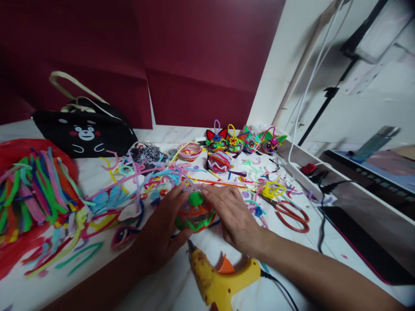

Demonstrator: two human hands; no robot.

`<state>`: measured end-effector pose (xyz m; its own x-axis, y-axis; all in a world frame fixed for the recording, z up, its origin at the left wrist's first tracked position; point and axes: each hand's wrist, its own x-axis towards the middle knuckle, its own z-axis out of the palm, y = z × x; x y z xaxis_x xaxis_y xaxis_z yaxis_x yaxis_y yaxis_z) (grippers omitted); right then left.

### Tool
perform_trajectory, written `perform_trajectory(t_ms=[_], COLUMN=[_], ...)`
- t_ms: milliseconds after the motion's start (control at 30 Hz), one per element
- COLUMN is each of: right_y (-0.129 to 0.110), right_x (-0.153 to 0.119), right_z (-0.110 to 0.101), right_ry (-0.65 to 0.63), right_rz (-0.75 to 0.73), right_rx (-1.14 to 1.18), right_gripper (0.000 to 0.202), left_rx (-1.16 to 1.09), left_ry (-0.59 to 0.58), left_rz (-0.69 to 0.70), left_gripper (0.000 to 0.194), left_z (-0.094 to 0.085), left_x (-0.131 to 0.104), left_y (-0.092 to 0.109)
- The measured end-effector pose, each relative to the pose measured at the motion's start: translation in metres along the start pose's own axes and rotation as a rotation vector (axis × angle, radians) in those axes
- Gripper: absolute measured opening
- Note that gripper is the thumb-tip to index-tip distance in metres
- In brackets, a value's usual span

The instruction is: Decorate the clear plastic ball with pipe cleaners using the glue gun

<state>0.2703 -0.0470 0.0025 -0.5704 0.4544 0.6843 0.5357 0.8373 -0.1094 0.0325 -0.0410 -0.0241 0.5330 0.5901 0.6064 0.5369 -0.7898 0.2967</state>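
Observation:
A round, see-through ball [195,211] trimmed with green and orange pipe cleaners sits on the table between my hands. My left hand [162,229] curves against its left side, thumb low at the front. On the other side, my right hand [235,216] lays its fingers over the ball's upper right. The far side of the ball is hidden by my fingers. Just in front lies a yellow hot glue gun [215,278] with an orange trigger, its nozzle pointing toward the ball. Orange-handled scissors [292,214] rest to the right of my right hand.
Finished pipe-cleaner balls with ears [235,141] line the back. A red bag of pipe cleaners [66,160] and a black bag [87,134] stand at left. Loose pipe cleaners [110,198] are strewn about. A black phone-like slab [366,246] lies at right, near cables.

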Motion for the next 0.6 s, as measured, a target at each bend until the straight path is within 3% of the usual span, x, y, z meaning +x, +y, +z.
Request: perform_trajectory(t_ms=[433,533,600], right_y=[0.001,0.0,0.0], right_x=[0.001,0.003,0.004], right_z=[0.0,-0.001,-0.003], right_ry=[0.042,0.064,0.088], right_rz=[0.012,0.006,0.005], right_rx=[0.004,0.013,0.029], right_gripper=[0.059,0.058,0.057], left_rx=[-0.032,-0.099,-0.157], left_ry=[0.038,0.079,0.187], left_rz=[-0.092,-0.134,-0.189], left_gripper=[0.065,0.065,0.063], left_z=[0.001,0.001,0.0], left_x=[-0.002,-0.002,0.0], left_y=[-0.001,-0.006,-0.012])
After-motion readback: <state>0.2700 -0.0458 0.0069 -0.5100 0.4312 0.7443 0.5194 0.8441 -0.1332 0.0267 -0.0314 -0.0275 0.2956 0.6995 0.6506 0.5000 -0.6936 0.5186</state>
